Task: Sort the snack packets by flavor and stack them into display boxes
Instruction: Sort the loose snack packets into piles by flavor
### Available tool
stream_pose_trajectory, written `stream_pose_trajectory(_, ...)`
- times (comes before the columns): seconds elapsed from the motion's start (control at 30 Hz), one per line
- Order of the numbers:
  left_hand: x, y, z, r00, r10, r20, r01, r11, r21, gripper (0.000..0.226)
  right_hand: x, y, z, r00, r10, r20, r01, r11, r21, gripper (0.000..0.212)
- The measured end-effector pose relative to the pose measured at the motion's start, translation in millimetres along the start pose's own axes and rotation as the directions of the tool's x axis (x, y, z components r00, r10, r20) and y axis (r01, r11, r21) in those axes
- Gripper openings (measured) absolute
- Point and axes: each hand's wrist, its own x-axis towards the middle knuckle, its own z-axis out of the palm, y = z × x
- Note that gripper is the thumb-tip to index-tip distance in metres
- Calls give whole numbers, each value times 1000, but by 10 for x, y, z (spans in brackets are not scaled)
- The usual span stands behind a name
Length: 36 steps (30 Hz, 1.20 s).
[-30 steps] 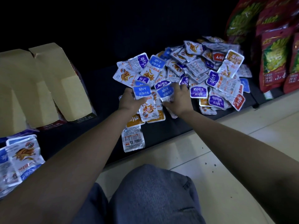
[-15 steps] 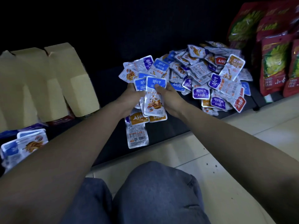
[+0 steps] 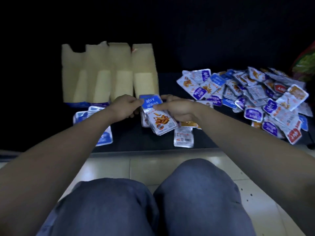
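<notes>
Dim light falls on a low black shelf (image 3: 133, 142) set against a dark background. A small stack of packets (image 3: 158, 120) is held just above the shelf, near its middle, between both hands. The stack's blue end is turned away from the person and its printed food picture lies nearer. The blue end is pinched from the left by the fingers (image 3: 136, 101) of the left hand (image 3: 124, 108). The right side is gripped by the right hand (image 3: 177, 110), with the thumb laid across the front of the top packet and the remaining fingers curled behind the stack.

Just beyond the hands, four tan cardboard boxes (image 3: 109, 72) are stood upright side by side. More blue packets (image 3: 104, 136) are partly hidden under the left forearm. A silver packet (image 3: 183, 136) and an orange one (image 3: 189, 124) are seen lying flat below the right wrist. Further right, a large loose pile (image 3: 255, 96) of blue, purple, red and orange packets is heaped on the shelf, with a red and green bag (image 3: 305, 65) at its far edge. Pale floor tiles (image 3: 110, 166) and two knees (image 3: 196, 193) in dark trousers are seen nearest the camera.
</notes>
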Motion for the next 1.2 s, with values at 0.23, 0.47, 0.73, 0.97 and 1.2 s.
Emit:
stream_pose_trajectory(0.23,-580,-1022,-504,906,109,-409,73,912,404,37,419,-108,956,998,33,60,-18,972,-233,19)
stream_pose_trajectory(0.47,-697,-1452,-319,954,88,-287,62,878,475,58,912,210,1383,986,36,-162,-89,938,-334,51)
stream_pose_trajectory(0.73,-690,-1533,-75,948,90,-306,114,800,589,91,693,193,1476,978,-106,-180,-32,776,-630,33)
stream_pose_trajectory(0.97,-586,-1339,167,934,60,-352,180,771,610,84,497,285,1245,986,-98,-131,-10,761,-649,45)
stream_pose_trajectory(1.2,-677,-1072,254,952,40,-303,163,773,613,76,313,362,1165,989,-51,-136,-38,817,-576,71)
